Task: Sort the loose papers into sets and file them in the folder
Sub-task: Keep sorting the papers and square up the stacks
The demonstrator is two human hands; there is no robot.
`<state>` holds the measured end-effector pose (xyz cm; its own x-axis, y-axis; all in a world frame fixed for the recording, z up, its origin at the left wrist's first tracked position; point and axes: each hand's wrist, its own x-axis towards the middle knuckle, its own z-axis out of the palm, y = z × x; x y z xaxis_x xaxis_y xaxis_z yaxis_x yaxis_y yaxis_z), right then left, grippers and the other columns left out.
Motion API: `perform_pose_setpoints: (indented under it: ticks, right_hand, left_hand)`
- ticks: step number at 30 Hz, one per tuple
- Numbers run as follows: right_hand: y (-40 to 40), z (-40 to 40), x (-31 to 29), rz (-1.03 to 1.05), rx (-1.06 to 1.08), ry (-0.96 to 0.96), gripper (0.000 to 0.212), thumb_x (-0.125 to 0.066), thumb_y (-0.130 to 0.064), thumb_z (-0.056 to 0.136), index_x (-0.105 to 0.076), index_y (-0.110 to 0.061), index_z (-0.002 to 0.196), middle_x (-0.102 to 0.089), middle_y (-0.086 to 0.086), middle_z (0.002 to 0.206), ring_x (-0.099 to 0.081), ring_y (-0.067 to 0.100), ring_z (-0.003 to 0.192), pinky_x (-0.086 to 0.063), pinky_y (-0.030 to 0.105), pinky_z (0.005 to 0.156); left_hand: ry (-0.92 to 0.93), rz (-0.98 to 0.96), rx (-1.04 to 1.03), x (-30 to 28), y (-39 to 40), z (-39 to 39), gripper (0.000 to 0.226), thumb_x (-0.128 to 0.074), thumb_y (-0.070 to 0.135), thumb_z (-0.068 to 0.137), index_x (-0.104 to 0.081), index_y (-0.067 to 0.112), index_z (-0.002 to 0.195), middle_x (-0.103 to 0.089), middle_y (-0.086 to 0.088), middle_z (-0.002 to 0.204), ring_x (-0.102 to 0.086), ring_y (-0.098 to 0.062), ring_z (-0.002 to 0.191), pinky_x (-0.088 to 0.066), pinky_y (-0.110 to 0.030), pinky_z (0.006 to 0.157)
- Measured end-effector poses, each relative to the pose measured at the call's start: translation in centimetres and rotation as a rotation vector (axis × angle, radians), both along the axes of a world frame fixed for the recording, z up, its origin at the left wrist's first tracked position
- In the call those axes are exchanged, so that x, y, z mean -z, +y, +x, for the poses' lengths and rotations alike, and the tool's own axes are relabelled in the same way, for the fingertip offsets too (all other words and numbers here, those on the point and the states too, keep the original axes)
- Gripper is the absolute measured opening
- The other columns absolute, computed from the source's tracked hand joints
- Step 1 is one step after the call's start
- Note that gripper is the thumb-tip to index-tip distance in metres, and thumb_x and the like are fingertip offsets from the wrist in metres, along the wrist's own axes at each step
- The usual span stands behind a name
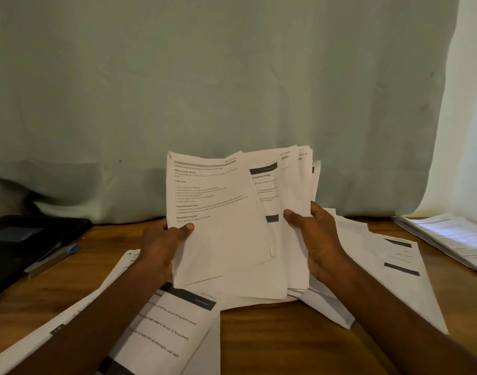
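Observation:
Above the wooden table point(280, 345) I hold up a fanned stack of printed white papers. My left hand point(161, 250) pinches the front sheet point(215, 212) at its left edge, thumb on the printed face. My right hand point(317, 239) grips the rest of the stack point(291, 185) from the right side, thumb in front and fingers behind. More loose sheets lie flat on the table: some under my left forearm point(175, 323) and others to the right point(399, 266). A black folder point(18, 239) lies at the far left.
A pen with a blue cap point(52, 259) rests on the folder's edge. Another pile of printed papers point(453, 239) lies at the right table edge. A pale green cloth point(232, 90) hangs behind the table.

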<state>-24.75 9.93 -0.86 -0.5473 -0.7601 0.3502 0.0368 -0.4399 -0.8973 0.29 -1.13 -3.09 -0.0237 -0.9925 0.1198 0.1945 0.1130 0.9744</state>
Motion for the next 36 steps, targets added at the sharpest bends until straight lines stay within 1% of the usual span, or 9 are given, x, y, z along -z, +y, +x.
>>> perform_pose_setpoints:
  ticks: [3,7,12,14,19,22,25,29,36]
  right_hand:
    - [-0.2,-0.3,0.0,0.027,-0.011,-0.042,0.028,-0.072,-0.011,0.093,-0.065,-0.022,0.117,-0.073,-0.009,0.104,-0.068,0.012,0.092,-0.055,0.028,0.072]
    - [-0.3,-0.6,0.2,0.057,-0.05,-0.058,0.028,-0.067,-0.012,0.096,-0.063,-0.018,0.123,-0.072,-0.006,0.104,-0.068,0.016,0.093,-0.053,0.028,0.068]
    - [-0.5,-0.6,0.5,0.104,-0.081,-0.083,0.035,-0.073,-0.012,0.092,-0.066,-0.014,0.126,-0.075,0.005,0.113,-0.07,0.031,0.105,-0.058,0.047,0.09]
    - [-0.6,-0.5,0.6,0.118,-0.121,-0.074,0.036,-0.075,-0.013,0.089,-0.068,-0.016,0.125,-0.076,0.006,0.114,-0.071,0.033,0.105,-0.057,0.052,0.094]
    - [-0.3,-0.1,0.6,0.099,-0.177,-0.022,0.031,-0.077,-0.009,0.084,-0.072,-0.019,0.113,-0.079,0.002,0.102,-0.075,0.02,0.089,-0.061,0.032,0.074]
    - [-0.2,0.0,0.6,0.094,-0.152,-0.002,0.03,-0.079,-0.009,0.082,-0.073,-0.019,0.109,-0.079,0.0,0.101,-0.075,0.014,0.083,-0.061,0.026,0.072]
    - [-0.2,0.2,0.5,0.115,-0.183,-0.055,0.03,-0.076,-0.021,0.085,-0.072,-0.017,0.115,-0.079,0.004,0.105,-0.076,0.023,0.092,-0.061,0.04,0.086]
    - [-0.1,0.1,0.2,0.169,-0.2,-0.179,0.029,-0.07,-0.028,0.092,-0.071,-0.014,0.118,-0.076,0.014,0.109,-0.071,0.038,0.103,-0.056,0.053,0.096]
    - [-0.3,0.0,0.5,0.103,-0.131,-0.08,0.033,-0.076,-0.025,0.09,-0.072,-0.018,0.122,-0.078,0.005,0.11,-0.073,0.031,0.104,-0.057,0.05,0.096]
  left_hand:
    - [0.107,0.029,0.018,-0.1,-0.3,0.5,0.022,-0.075,0.006,0.09,-0.073,0.015,0.11,-0.075,-0.009,0.115,-0.068,-0.034,0.108,-0.052,-0.058,0.099]
    - [0.205,0.035,0.076,-0.1,-0.9,0.9,0.034,-0.075,0.005,0.088,-0.07,0.013,0.12,-0.074,-0.01,0.119,-0.067,-0.037,0.113,-0.051,-0.059,0.1]
    - [0.245,0.028,0.138,-0.4,-0.9,0.6,0.037,-0.073,0.005,0.089,-0.068,0.011,0.125,-0.073,-0.013,0.121,-0.067,-0.038,0.115,-0.051,-0.059,0.1]
    - [0.245,0.02,0.168,-0.5,-0.7,0.5,0.035,-0.07,0.005,0.091,-0.067,0.011,0.125,-0.073,-0.013,0.12,-0.067,-0.037,0.113,-0.054,-0.055,0.095]
    - [0.229,-0.021,0.202,-0.9,0.1,0.2,0.036,-0.07,0.005,0.09,-0.067,0.011,0.126,-0.075,-0.011,0.118,-0.069,-0.034,0.109,-0.059,-0.043,0.081]
    - [0.196,-0.032,0.162,-0.8,0.0,0.0,0.035,-0.073,0.004,0.089,-0.069,0.011,0.123,-0.075,-0.01,0.118,-0.069,-0.034,0.111,-0.056,-0.052,0.094]
    - [0.161,-0.045,0.14,-0.6,-0.2,-0.1,0.037,-0.074,0.005,0.089,-0.068,0.01,0.125,-0.074,-0.01,0.12,-0.067,-0.033,0.113,-0.052,-0.056,0.102]
    - [0.152,-0.063,0.107,-0.3,-0.6,-0.1,0.035,-0.074,0.009,0.09,-0.068,0.013,0.125,-0.073,-0.008,0.12,-0.066,-0.032,0.112,-0.05,-0.055,0.103]
    - [0.192,-0.047,0.057,0.0,-1.2,0.3,0.032,-0.074,0.011,0.092,-0.068,0.017,0.123,-0.073,-0.007,0.121,-0.066,-0.03,0.113,-0.051,-0.051,0.102]
